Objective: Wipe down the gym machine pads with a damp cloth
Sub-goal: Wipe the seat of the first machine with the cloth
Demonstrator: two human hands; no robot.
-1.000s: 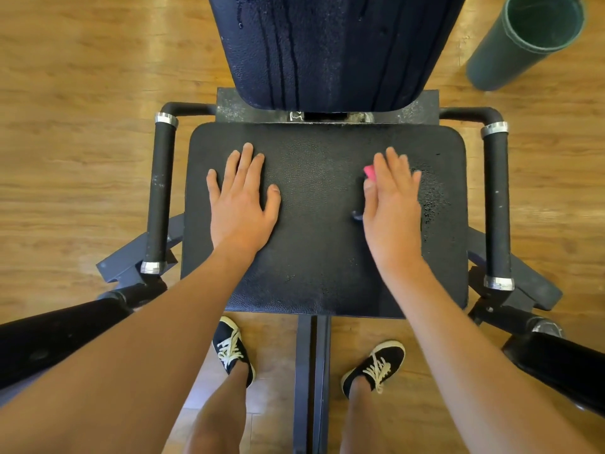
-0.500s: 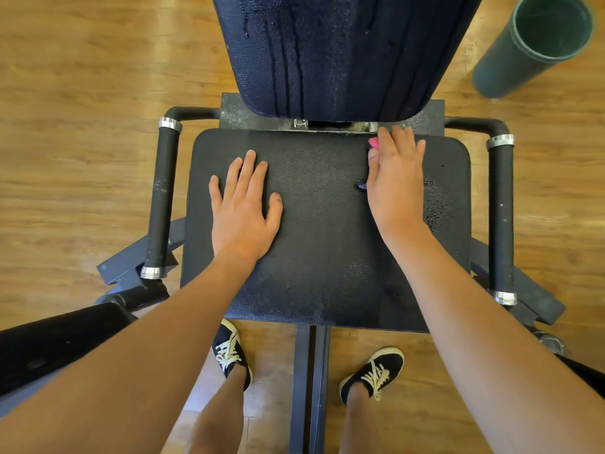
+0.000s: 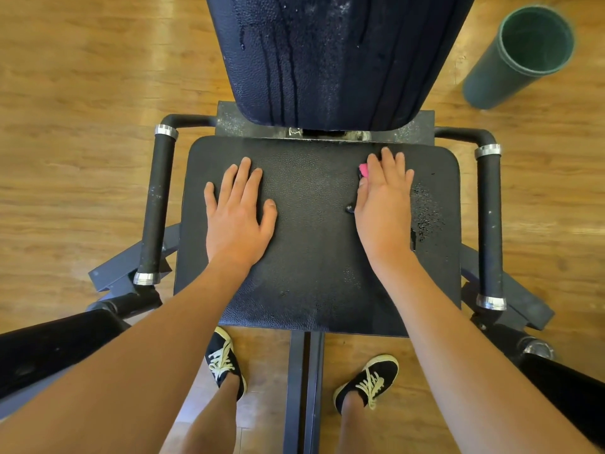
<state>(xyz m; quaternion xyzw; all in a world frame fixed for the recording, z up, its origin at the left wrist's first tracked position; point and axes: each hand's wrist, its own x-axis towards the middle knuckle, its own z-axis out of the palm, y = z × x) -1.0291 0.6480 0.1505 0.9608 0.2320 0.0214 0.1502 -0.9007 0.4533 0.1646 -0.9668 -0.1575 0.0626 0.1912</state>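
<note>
The pink cloth (image 3: 363,170) lies under the right hand (image 3: 383,204), pressed flat by straight fingers (image 3: 388,160) near the back of the seat pad (image 3: 314,253). The left hand (image 3: 239,217) rests flat, holding nothing. Most of the pad lies nearer the person, so the wipe should pull that way.

Seat pad (image 3: 314,231): black, grainy, rounded rectangle, lying flat, with wet beads and patches on its right part. Back pad (image 3: 327,60): dark navy, standing behind the seat's far edge, with droplets and drip streaks running down it. Cloth (image 3: 363,169): pink, on the seat's far right area, pressed flat under the right hand (image 3: 384,204). Only a small corner shows.
</note>
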